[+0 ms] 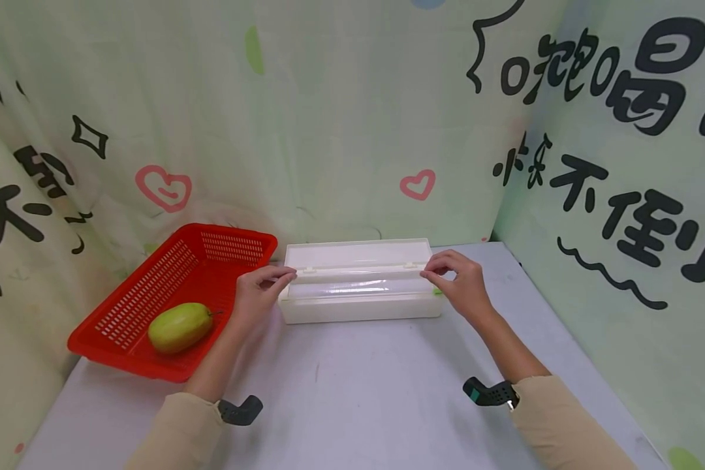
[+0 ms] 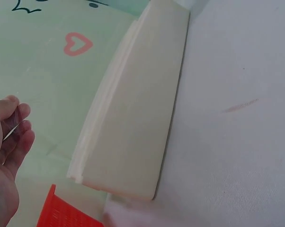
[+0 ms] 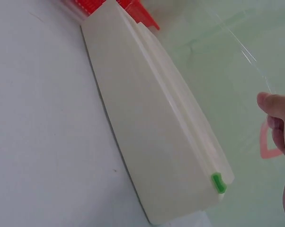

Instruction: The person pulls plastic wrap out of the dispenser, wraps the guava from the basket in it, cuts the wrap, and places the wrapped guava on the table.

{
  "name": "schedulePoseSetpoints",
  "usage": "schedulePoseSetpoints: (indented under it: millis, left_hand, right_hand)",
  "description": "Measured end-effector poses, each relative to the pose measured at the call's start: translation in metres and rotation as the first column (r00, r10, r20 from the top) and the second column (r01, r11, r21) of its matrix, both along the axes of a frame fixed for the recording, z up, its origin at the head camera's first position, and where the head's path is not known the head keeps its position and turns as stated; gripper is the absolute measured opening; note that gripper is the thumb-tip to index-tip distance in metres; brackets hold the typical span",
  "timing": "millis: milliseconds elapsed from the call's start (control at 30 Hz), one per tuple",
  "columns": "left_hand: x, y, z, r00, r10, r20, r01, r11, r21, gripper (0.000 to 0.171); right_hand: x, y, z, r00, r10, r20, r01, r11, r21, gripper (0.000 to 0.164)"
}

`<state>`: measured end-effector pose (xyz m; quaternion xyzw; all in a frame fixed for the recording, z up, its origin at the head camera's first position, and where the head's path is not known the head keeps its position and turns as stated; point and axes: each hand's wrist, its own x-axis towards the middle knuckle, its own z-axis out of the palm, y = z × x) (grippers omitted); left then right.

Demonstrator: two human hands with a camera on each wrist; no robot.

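A long white cling film dispenser (image 1: 361,311) sits on the table with its lid (image 1: 358,252) raised at the back. A roll of clear cling film (image 1: 352,287) shows inside it. My left hand (image 1: 258,292) pinches one corner of the film between thumb and fingertips, above the dispenser's left end. At the right end my right hand (image 1: 459,282) pinches the other corner. The right wrist view shows the film edge (image 3: 246,53) as a shiny, nearly invisible line stretching from the right fingertips. A green slider (image 3: 218,183) is on the dispenser's right end.
To the left stands a red perforated plastic basket (image 1: 102,356), close beside my left forearm. In it lies a yellow-green oblong fruit (image 1: 180,328) with a short stem. A printed curtain (image 1: 329,130) hangs behind the white table (image 1: 352,405) and along both sides.
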<state>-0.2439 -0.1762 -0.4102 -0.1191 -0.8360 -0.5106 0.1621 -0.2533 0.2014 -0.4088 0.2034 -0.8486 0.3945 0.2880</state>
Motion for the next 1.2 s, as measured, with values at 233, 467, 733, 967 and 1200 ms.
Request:
schedulePoseSetpoints:
  millis: [233, 467, 733, 967, 1200]
  left_hand:
    - [0.003, 0.0, 0.004, 1.0, -0.01, -0.022, 0.01, 1.0, 0.013, 0.022]
    - [0.004, 0.001, 0.007, 1.0, -0.018, -0.015, 0.019, 0.999, 0.03, 0.022]
    - [0.005, 0.001, 0.007, 1.0, -0.026, -0.002, 0.026, 0.999, 0.028, 0.023]
    - [0.005, -0.002, 0.008, 0.999, -0.036, 0.025, 0.035, 0.998, 0.056, 0.025]
    - [0.014, 0.002, 0.021, 0.997, -0.05, 0.054, 0.047, 0.997, 0.068, 0.025]
  right_hand:
    - [0.002, 0.001, 0.002, 0.999, -0.029, -0.016, 0.029, 1.0, 0.003, 0.015]
    - [0.003, 0.002, 0.005, 1.0, -0.017, -0.011, 0.017, 1.0, 0.007, 0.016]
    - [0.002, 0.001, 0.006, 1.0, 0.017, -0.003, -0.017, 0.998, 0.052, 0.017]
    - [0.003, 0.0, 0.008, 0.999, 0.007, -0.036, -0.006, 1.0, 0.028, 0.014]
    - [0.004, 0.002, 0.009, 0.998, 0.005, -0.061, -0.006, 1.0, -0.011, 0.016]
